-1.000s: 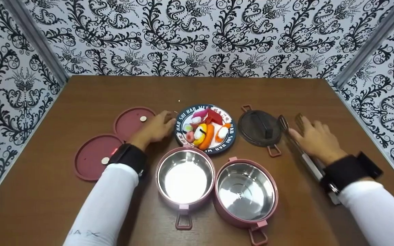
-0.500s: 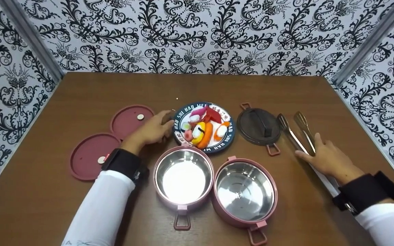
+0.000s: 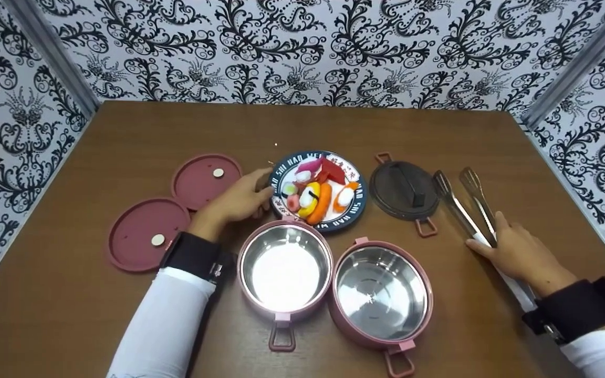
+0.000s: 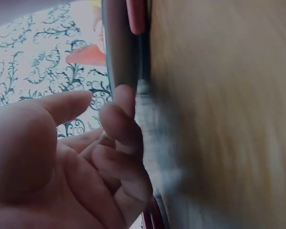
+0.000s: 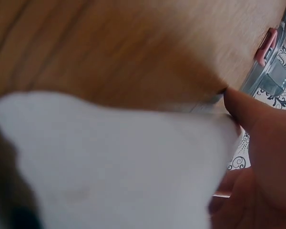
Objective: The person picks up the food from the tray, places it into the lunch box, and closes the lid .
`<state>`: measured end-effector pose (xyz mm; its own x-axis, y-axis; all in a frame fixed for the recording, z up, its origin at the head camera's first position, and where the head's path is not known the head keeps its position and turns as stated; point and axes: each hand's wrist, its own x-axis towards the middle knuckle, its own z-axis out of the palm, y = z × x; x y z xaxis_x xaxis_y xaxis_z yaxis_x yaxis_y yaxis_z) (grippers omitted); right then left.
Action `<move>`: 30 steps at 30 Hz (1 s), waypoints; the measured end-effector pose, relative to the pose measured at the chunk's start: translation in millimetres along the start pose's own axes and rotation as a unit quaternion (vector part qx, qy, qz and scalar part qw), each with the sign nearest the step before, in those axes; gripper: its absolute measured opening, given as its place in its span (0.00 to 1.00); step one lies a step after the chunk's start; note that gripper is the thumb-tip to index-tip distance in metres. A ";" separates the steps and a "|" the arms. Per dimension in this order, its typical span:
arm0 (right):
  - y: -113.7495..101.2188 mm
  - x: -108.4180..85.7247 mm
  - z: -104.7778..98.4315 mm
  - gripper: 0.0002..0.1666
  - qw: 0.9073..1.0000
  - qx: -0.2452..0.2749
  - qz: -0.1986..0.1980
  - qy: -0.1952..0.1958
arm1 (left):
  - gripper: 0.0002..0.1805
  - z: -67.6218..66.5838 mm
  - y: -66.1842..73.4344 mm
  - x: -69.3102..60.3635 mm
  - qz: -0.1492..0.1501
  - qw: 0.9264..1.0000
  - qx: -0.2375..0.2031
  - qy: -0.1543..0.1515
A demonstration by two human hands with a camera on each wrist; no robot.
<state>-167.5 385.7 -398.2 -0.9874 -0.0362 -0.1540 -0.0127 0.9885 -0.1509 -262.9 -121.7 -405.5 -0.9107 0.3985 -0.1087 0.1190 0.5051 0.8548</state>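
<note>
The tongs (image 3: 464, 216) have shiny metal arms and smooth, matt white handles. The plate (image 3: 352, 212) looks smooth; whether ceramic or plastic cannot be told. Both pots (image 3: 336, 320) combine mirror-bright steel interiors with smooth pink outer walls, seemingly plastic. The pink lids (image 3: 137, 231) look like matt plastic, while the dark lid (image 3: 393, 191) seems see-through and glassy or plastic. The tabletop (image 3: 187, 126) shows brown wood grain with a low sheen. The sleeves (image 3: 160, 320) are smooth, stretchy-looking white cloth.
</note>
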 end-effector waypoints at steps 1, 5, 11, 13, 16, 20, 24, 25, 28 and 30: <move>0.0 0.0 0.4 0.62 1.000 0.004 -0.001 0.004 | 0.31 0.5 0.3 0.0 -0.002 1.000 0.000 -0.002; -0.7 1.2 2.2 0.55 0.999 0.021 -0.007 0.024 | 0.33 1.4 2.2 -2.5 -0.008 1.000 -0.003 -0.010; 1.3 1.7 4.4 0.48 0.998 0.045 -0.012 0.051 | 0.36 3.1 2.0 -4.0 -0.003 1.000 -0.006 -0.016; 3.4 0.8 4.3 0.46 0.997 0.051 -0.012 0.063 | 0.36 3.8 2.5 -3.5 -0.003 1.000 -0.007 -0.018; 6.6 -0.6 4.1 0.42 0.994 0.058 -0.013 0.086 | 0.36 4.3 3.0 -2.3 -0.003 1.000 -0.009 -0.021; 9.5 -3.0 4.2 0.36 0.990 0.067 -0.025 0.122 | 0.36 3.6 1.5 -1.0 -0.004 1.000 -0.012 -0.022; 10.4 -5.8 2.7 0.33 0.984 0.072 -0.048 0.154 | 0.37 2.8 0.3 -0.5 -0.013 1.000 -0.010 -0.025; 10.0 -6.4 1.5 0.33 0.983 0.074 -0.051 0.159 | 0.37 2.8 0.3 -0.5 -0.015 1.000 -0.010 -0.025; 7.1 -8.1 -3.7 0.33 0.980 0.083 -0.059 0.171 | 0.37 3.3 -0.7 -0.3 -0.017 0.999 -0.010 -0.026; 3.9 -9.3 -7.8 0.33 0.978 0.088 -0.066 0.177 | 0.37 3.6 -1.1 -0.2 -0.017 0.999 -0.010 -0.026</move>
<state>-159.6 391.0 -389.8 -0.9721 -0.0769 0.2217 -0.1467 0.9367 -0.3180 -261.4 -119.6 -408.2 -0.8919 0.4212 -0.1649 0.0788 0.5036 0.8603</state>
